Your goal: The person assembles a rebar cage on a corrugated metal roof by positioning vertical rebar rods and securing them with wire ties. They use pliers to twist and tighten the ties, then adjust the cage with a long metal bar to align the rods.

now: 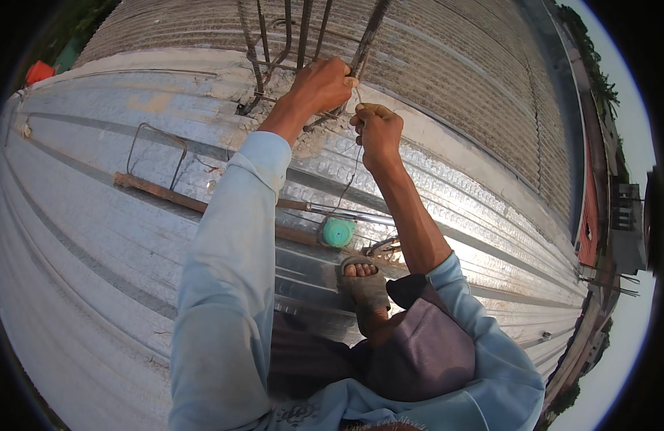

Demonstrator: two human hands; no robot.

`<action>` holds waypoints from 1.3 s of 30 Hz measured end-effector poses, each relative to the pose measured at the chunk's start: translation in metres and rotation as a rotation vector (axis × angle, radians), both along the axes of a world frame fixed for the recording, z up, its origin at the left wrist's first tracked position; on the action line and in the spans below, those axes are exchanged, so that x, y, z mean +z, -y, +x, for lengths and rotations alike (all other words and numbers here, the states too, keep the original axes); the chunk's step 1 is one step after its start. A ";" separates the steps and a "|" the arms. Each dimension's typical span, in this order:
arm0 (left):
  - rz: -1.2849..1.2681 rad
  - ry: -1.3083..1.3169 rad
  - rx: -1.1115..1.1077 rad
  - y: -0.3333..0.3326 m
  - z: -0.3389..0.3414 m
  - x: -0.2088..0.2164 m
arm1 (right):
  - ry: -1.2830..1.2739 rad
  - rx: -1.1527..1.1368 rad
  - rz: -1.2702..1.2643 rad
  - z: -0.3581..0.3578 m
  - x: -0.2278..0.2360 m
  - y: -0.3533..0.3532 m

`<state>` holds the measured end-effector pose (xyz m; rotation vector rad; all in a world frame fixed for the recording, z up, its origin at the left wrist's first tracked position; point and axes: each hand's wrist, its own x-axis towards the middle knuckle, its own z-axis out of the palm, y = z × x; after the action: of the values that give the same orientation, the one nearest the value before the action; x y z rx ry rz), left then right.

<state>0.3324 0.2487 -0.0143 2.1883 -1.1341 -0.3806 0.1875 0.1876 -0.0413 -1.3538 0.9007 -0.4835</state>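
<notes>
Upright steel rebars rise from a rough concrete stub at the top, with a bent stirrup around them. My left hand is closed at the rebars, its thumb and fingertips pinching a thin wire beside the right-hand bar. Just below and to the right, my right hand is closed in a pinch on the same wire. The wire runs between both hands, and its loose end hangs down below my right hand toward the roof sheet.
Ribbed metal roofing spreads under me. On it lie a bent steel stirrup, a wooden stick, a shiny metal rod and a round green tape measure. My sandalled foot stands near these. Corrugated roofing slopes beyond the concrete edge.
</notes>
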 end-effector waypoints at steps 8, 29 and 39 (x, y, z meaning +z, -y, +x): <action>0.031 -0.036 0.003 0.004 -0.006 0.005 | -0.098 0.059 -0.909 0.013 0.013 0.045; -0.230 -0.181 0.021 -0.050 -0.043 0.040 | -0.467 0.518 -0.511 -0.151 -0.123 -0.001; -0.272 -0.376 0.217 -0.127 0.061 0.030 | -0.634 1.185 -1.389 -0.312 -0.158 0.033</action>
<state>0.3936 0.3754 0.0157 1.8766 -0.6918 -0.4865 -0.1241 0.1550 -0.1991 -3.0665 -0.0729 0.4277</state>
